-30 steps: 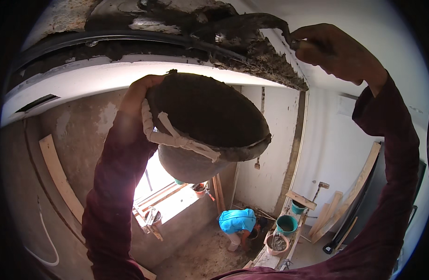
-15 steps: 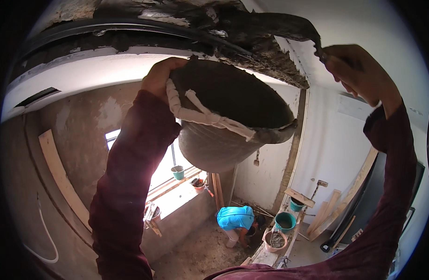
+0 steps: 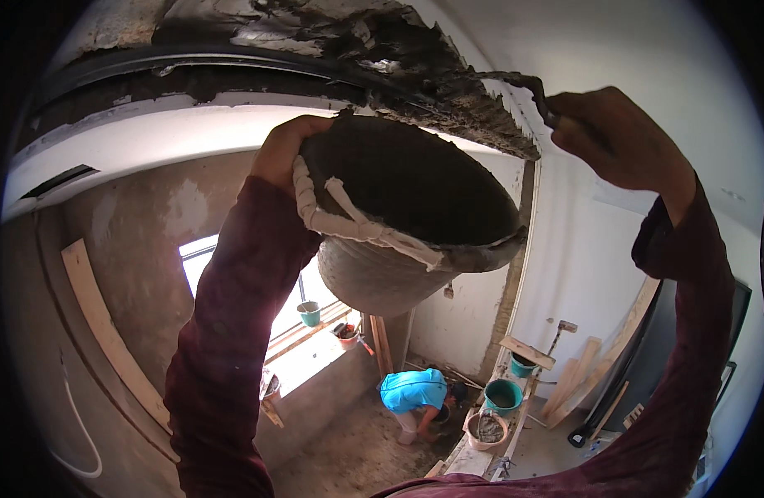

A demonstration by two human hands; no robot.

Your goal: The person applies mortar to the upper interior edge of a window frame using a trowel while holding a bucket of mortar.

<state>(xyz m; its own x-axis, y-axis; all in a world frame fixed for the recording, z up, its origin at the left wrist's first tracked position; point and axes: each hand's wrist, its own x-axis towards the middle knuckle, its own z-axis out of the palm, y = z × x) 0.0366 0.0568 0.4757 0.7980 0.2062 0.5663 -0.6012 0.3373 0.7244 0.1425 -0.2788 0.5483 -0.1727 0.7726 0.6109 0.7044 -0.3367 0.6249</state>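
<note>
My left hand (image 3: 289, 151) grips the far left rim of a grey bucket (image 3: 386, 278), raised and tilted in front of me. A pale strip of cloth (image 3: 374, 234) is wound along its near rim and handle. The bucket's inside is dark, and its contents cannot be made out. Over to the right, my right hand (image 3: 623, 137) is closed round the handle of a trowel (image 3: 525, 81). The trowel's blade shows nearly edge-on, against or close to the rough, dark broken edge of the ceiling (image 3: 457, 87); whether it touches is unclear.
Far below, a person in a blue shirt (image 3: 411, 390) bends over the floor. A plank (image 3: 458, 466) carries a green bucket (image 3: 503, 397) and a mortar-filled bucket (image 3: 486, 429). More buckets stand by the window (image 3: 309, 312). Boards (image 3: 108, 324) lean on the walls.
My right hand has moved left and slightly down with the trowel, whose blade has turned from broad to nearly edge-on. The bucket has shifted slightly down in the picture.
</note>
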